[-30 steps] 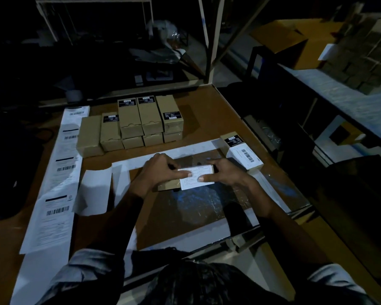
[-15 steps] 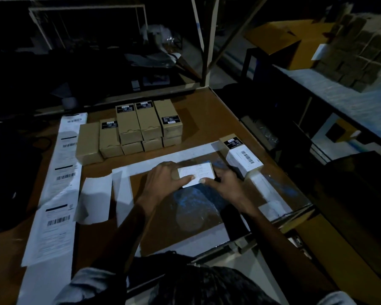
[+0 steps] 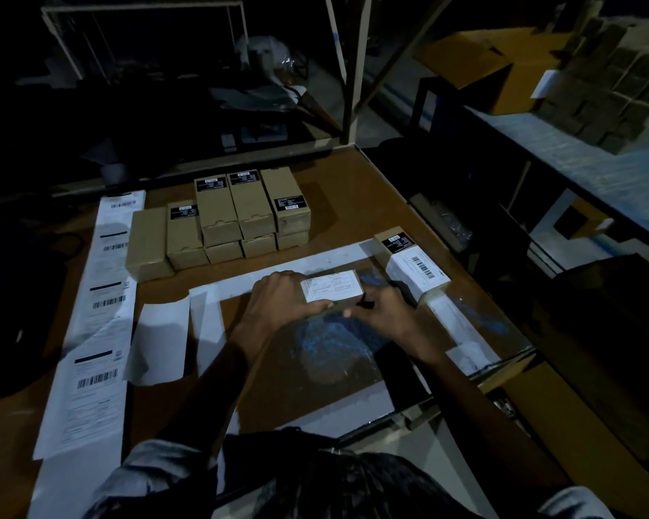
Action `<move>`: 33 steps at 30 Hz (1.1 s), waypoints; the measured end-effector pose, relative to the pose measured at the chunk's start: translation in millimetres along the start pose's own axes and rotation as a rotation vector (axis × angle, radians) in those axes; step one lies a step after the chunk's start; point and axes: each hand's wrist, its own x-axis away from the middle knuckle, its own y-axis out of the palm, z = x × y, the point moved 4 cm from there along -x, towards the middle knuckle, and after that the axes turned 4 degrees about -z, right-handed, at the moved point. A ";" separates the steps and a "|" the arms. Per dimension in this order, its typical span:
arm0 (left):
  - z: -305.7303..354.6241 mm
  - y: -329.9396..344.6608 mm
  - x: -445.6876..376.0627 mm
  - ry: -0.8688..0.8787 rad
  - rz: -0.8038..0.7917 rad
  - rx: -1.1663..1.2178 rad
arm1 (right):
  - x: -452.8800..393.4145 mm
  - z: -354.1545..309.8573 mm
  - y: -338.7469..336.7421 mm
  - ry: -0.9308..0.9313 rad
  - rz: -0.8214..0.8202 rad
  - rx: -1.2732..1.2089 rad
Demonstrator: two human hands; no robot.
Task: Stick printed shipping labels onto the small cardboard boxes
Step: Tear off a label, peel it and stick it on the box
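Currently the small brown cardboard box (image 3: 347,303) with a white printed shipping label (image 3: 332,286) on top sits mid-desk, gripped by left hand (image 3: 282,301) and right hand (image 3: 381,312), fingers curled around its sides. Step judged: pressing the label down; next, set it beside the white-labelled finished box (image 3: 414,269) and take one from the brown stack (image 3: 218,219)

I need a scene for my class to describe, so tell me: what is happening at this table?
A person is labelling small cardboard boxes. Both hands, left and right, hold one box in the middle of the table, a white label on its top. A finished box lies just to the right. A stack of boxes waits behind, and a strip of labels runs down the left side.
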 end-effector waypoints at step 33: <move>-8.4 -0.1 5.1 0.035 -0.137 0.100 | 5.0 -2.0 4.0 0.062 0.166 0.131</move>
